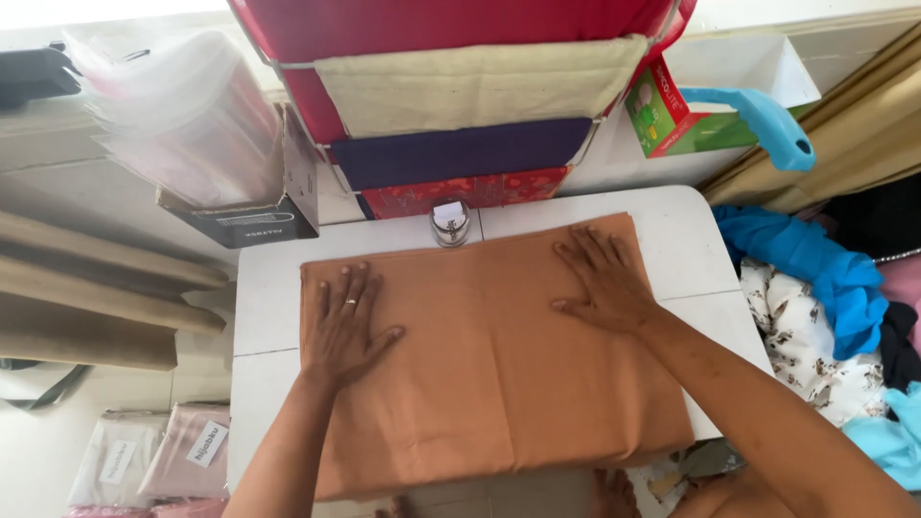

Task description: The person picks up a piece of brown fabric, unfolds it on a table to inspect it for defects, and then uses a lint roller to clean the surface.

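A folded rust-orange cloth [489,364] lies flat across a small white table [264,307]. My left hand [345,321] presses palm down on the cloth near its left edge, fingers spread, a ring on one finger. My right hand [602,278] lies flat on the cloth's upper right part, fingers apart. Neither hand holds anything. The cloth's near edge hangs past the table's front.
A small glass jar [450,223] stands at the table's back edge, touching the cloth. Behind it rises a stack of folded fabrics [460,105]. A cardboard box of plastic bags [206,144] sits back left. Loose blue and patterned cloths [825,297] are piled at right.
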